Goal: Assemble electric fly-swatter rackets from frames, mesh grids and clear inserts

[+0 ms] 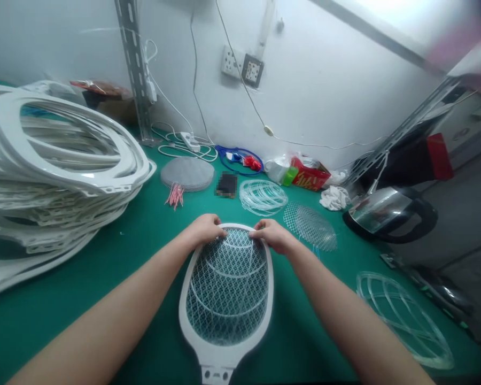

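Note:
A white racket frame (pixel 185 326), the head of a mosquito swatter, lies on the green table with its neck toward me. Inside it sits a wire mesh (pixel 228 291) together with a clear plastic grid of curved ribs. My left hand (pixel 206 230) pinches the far left part of the rim, thumb over the inner edge. Across from it, my right hand (pixel 273 235) grips the far right part of the rim the same way. The undersides of the fingers are hidden beneath the rim.
White frames (pixel 68 139) are piled high at the left. Behind lie stacked round meshes (pixel 187 174), pink wires (pixel 175 195) and clear plastic grids (pixel 263 197). Loose mesh (pixel 316 227), a kettle (pixel 388 214) and another clear grid (pixel 404 321) are at the right.

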A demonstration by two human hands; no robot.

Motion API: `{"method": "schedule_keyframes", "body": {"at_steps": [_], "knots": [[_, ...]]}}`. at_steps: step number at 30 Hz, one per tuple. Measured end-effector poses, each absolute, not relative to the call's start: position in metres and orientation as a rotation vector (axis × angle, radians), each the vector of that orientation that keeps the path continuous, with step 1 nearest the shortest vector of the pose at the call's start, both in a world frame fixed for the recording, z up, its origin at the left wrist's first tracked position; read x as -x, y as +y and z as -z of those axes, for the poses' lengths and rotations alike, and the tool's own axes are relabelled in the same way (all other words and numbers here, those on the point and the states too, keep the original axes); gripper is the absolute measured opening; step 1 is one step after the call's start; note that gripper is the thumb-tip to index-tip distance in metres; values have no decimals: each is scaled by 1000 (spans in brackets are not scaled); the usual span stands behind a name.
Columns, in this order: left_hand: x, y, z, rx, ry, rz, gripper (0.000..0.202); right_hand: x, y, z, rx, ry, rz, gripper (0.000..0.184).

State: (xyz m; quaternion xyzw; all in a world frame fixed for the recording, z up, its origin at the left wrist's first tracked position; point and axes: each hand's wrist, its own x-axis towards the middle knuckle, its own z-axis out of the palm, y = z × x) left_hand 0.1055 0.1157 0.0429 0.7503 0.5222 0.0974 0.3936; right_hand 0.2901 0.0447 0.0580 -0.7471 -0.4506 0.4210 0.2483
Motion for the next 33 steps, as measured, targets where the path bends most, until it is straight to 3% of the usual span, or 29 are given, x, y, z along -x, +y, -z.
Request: {"method": "schedule_keyframes", "body": {"at_steps": [4,8,11,17,23,27,33], "knots": [[-90,115,-77,-1813,1098,-432,43,-282,53,-115,1715,-1380,-1038,15],[-71,100,-130,-1828,780,-904,35,-267,31,-198,1479,-1849,-487,32],[-60,74,-157,-2022,652,-1182,29,-259,0,-230,1294,-2065,-53,34],[-57,29,-134,-2481,574,-1420,23,-268,-33,-192,1060,-2145,211,22],[-64,2,-109,-2505,717,-1498,22,-266,-46,-157,1016,-2103,248,32],[-65,-7,-113,-2417,722,-1438,22,-252,-47,-154,935,-2049,313,18],[-52,-15,-125,-2201,707,-1112,25,-244,-45,-154,917,-2111,266,12]]}}
